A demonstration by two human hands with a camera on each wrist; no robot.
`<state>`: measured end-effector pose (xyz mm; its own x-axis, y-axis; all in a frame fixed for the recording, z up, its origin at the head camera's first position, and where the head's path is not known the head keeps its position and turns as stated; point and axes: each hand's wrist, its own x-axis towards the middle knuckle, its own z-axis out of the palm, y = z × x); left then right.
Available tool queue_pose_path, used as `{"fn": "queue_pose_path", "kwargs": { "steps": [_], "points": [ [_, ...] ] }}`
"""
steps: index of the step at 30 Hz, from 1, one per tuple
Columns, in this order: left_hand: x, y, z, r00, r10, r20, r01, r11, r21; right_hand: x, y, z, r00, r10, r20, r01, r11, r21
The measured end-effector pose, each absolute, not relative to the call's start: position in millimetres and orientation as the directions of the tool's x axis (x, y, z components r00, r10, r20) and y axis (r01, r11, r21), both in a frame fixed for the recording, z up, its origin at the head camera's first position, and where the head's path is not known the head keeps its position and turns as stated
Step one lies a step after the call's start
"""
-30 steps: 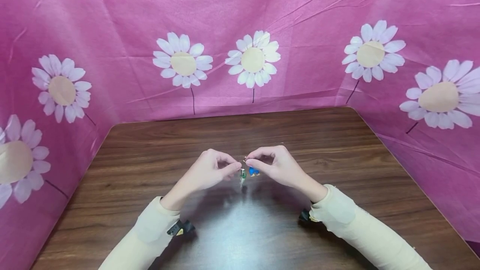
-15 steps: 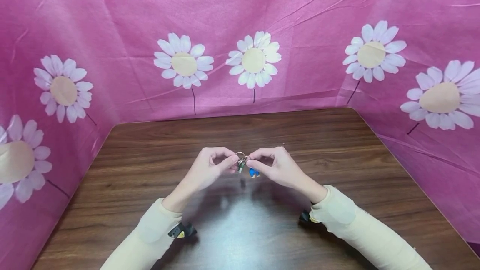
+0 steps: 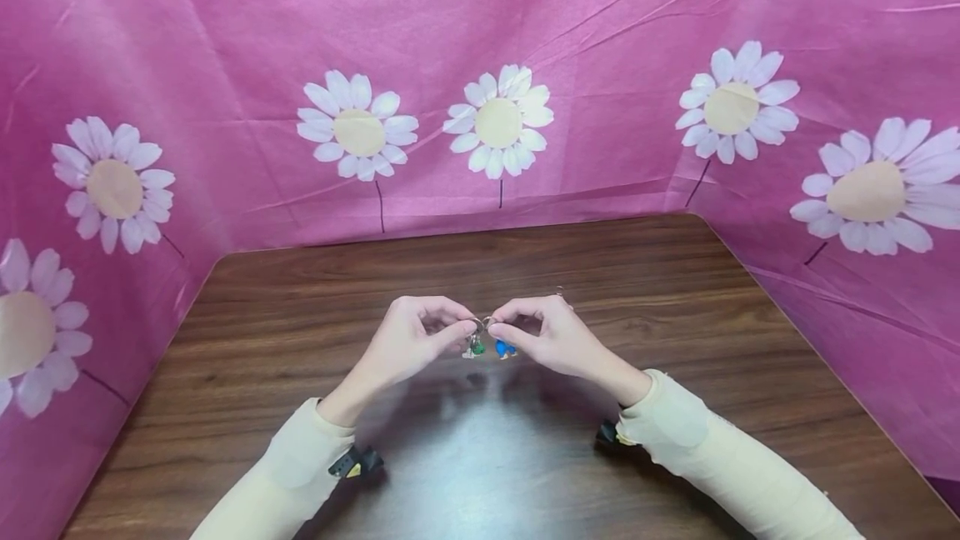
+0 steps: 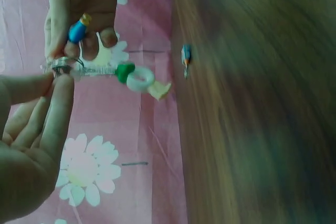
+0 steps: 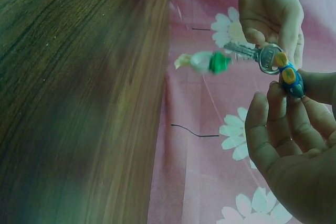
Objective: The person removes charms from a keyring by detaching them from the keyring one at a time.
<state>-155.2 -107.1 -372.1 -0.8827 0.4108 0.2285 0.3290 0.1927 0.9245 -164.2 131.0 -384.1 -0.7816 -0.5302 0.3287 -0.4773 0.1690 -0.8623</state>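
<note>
My left hand (image 3: 412,338) pinches a metal key ring (image 4: 73,62) between thumb and fingertips. From the ring a short chain (image 4: 100,70) bears a green charm (image 4: 125,72) with a white loop and a pale yellow end piece, blurred in both wrist views. Facing it, my right hand (image 3: 558,338) pinches the top of a blue and yellow figure charm (image 5: 291,80) right beside the ring; its fingertips hide the exact point of grip. Both hands are raised over the table, fingertips nearly meeting. The blue charm (image 3: 505,349) dangles under the right fingertips in the head view.
A small blue and orange item with a metal end (image 4: 186,56) lies on the wooden table (image 3: 480,473), partly behind the right hand in the head view. Pink cloth (image 3: 420,32) with daisies surrounds the table's back and sides.
The left hand first lifted and turned the ring, showing it upright half a second ago, then lowered it slightly. The green charm now hangs farther left. The right hand stays nearly still.
</note>
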Motion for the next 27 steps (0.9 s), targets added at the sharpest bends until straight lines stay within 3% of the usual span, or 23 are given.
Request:
{"fn": "queue_pose_path", "kwargs": {
  "steps": [6, 11, 20, 27],
  "points": [
    [-150, -99, -370, -0.941, 0.275, 0.198, 0.248, 0.157, 0.956, -165, 126, -388, -0.761, -0.544, 0.353, -0.5, 0.146, -0.854],
    [-149, -97, -363, -0.953, 0.226, 0.201, 0.229, 0.103, 0.968, -162, 122, -394, -0.734, -0.57, 0.369, -0.557, 0.196, -0.807],
    [-149, -99, -363, -0.955, 0.225, 0.191, 0.219, 0.107, 0.97, -164, 127, -394, -0.799, -0.529, 0.287, -0.457, 0.224, -0.861],
    [-150, -102, -364, -0.953, 0.255, 0.163, 0.19, 0.087, 0.978, -170, 145, -389, -0.826, -0.495, 0.271, -0.45, 0.289, -0.845]
  ]
}}
